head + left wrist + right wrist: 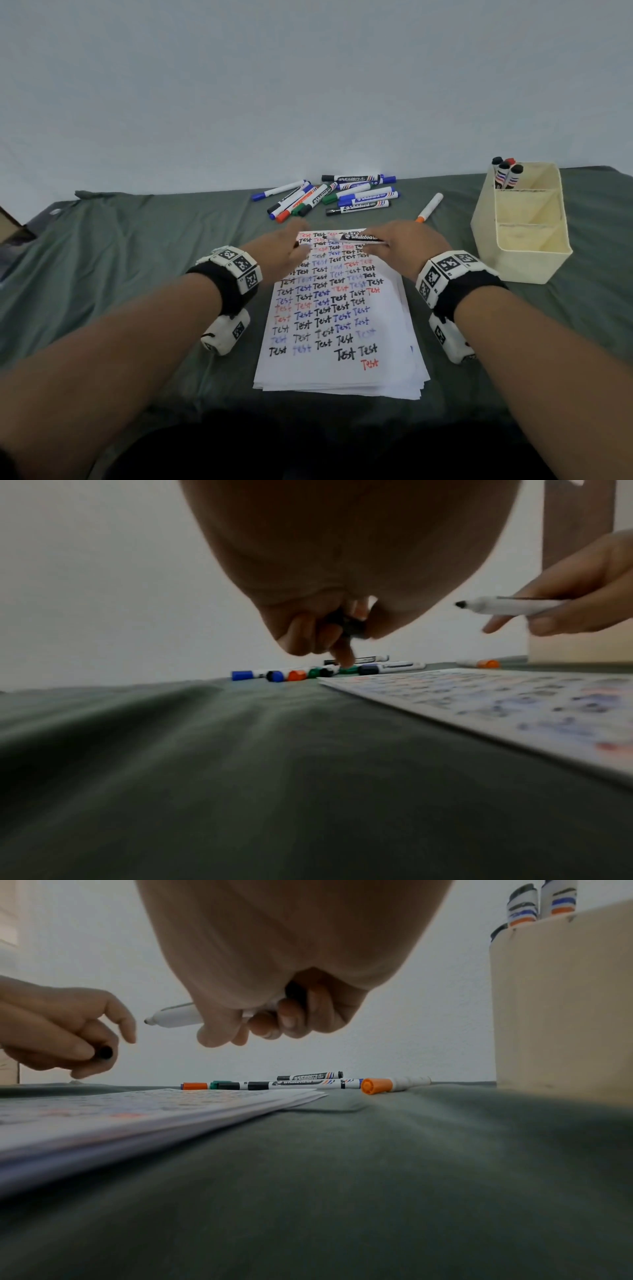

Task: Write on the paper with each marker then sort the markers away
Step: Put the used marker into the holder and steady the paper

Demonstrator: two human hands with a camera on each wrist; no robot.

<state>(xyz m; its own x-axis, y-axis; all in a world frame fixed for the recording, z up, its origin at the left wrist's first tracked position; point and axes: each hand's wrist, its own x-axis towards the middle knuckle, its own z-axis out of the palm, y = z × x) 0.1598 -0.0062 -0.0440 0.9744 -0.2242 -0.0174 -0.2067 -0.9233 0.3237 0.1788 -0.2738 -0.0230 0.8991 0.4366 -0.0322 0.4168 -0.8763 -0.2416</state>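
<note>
My right hand (400,245) grips an uncapped black whiteboard marker (356,237) level above the top of the paper (339,329), its tip pointing left (149,1020). My left hand (284,246) pinches the marker's black cap (349,624), a short way left of the tip (460,604). The cap (104,1051) shows between the left thumb and fingers in the right wrist view. The paper is a stack of sheets covered with rows of "Test" in black, blue and red.
A pile of several capped markers (329,197) lies beyond the paper near the wall. An orange-capped marker (430,207) lies apart to its right. A cream divided holder (520,222) stands at the right with several markers (506,173) in its far compartment. A green cloth (137,260) covers the surface.
</note>
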